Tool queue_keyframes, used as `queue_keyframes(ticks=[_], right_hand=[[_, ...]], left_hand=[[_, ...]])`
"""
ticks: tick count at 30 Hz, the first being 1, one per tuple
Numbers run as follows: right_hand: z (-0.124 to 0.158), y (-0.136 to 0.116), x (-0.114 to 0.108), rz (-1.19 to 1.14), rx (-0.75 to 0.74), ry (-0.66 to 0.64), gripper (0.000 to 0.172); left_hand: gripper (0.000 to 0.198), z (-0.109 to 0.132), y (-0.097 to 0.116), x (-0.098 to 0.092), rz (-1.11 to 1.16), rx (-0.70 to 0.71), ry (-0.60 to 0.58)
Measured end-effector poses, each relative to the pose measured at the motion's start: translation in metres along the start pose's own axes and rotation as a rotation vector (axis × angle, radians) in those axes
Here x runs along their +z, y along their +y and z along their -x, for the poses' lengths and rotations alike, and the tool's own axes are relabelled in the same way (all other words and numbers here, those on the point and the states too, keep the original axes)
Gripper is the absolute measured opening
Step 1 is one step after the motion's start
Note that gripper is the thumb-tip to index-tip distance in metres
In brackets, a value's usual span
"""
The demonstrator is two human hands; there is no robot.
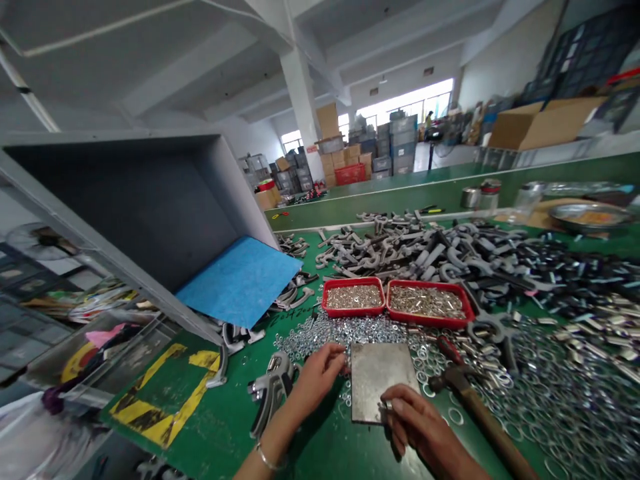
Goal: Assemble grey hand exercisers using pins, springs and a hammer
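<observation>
A square metal plate (pixel 383 373) lies on the green bench before me. Over its lower right corner, my right hand (pixel 420 420) pinches a small shiny metal fitting (pixel 386 403) between thumb and fingertips. To the plate's left, my left hand (pixel 323 373) is at the near edge of a heap of small metal nuts (pixel 320 333). Its fingers are drawn together, and whatever lies between the tips is too small to make out. Beside the left wrist rests a grey and black clamp-like part (pixel 273 390). Metal rings (pixel 425 360) are scattered along the plate's right side.
Two red trays (pixel 353 311) of small metal pieces stand beyond the nuts. A hammer (pixel 473 400) lies at right among rings. Grey handle-shaped castings (pixel 390 247) are piled behind. At left, a tilted grey bin (pixel 245 193) holds a blue sheet (pixel 243 280).
</observation>
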State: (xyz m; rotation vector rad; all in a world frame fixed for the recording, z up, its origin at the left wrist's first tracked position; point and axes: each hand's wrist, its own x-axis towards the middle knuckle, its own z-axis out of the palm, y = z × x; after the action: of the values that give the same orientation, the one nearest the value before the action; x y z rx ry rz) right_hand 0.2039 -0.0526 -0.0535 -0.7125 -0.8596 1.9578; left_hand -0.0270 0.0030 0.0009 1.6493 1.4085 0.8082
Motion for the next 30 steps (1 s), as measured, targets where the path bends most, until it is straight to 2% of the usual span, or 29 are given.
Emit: queue_keyframes(ticks=[5,9,11,14,17,21,24,27,30], right_hand=[[0.0,0.0,0.0,0.057,0.01,0.022,0.033],[-0.002,0.005,-0.006,0.038,-0.029,0.045,0.028],[-0.002,0.008,-0.007,0.005,-0.045,0.044,0.025],[0.0,0.005,-0.006,-0.044,-0.042,0.031,0.022],[0.003,-0.011,-0.008,-0.176,-0.118,0.081,0.02],[0.003,-0.031,-0.017,-0.398,-0.231,0.222,0.016],[0.001,-0.032,-0.018,-0.379,-0.217,0.246,0.017],[0.0,-0.026,-0.013,-0.205,-0.159,0.235,0.02],[0.001,-0.021,-0.008,0.06,-0.121,0.193,0.022]], left_hand=[[0.016,-0.005,-0.003,0.004,-0.231,0.046,0.145],[0.021,-0.001,0.003,0.007,-0.323,0.123,0.19],[0.021,0.003,0.009,0.012,-0.324,0.117,0.139],[0.018,0.01,0.018,0.026,-0.336,0.109,-0.051],[0.016,0.015,0.027,0.043,-0.369,0.116,-0.204],[0.018,0.02,0.034,0.059,-0.432,0.042,-0.233],[0.013,0.019,0.034,0.067,-0.504,0.044,-0.263],[0.01,0.021,0.03,0.072,-0.38,0.041,-0.207],[0.009,0.028,0.027,0.072,0.026,-0.082,-0.103]])
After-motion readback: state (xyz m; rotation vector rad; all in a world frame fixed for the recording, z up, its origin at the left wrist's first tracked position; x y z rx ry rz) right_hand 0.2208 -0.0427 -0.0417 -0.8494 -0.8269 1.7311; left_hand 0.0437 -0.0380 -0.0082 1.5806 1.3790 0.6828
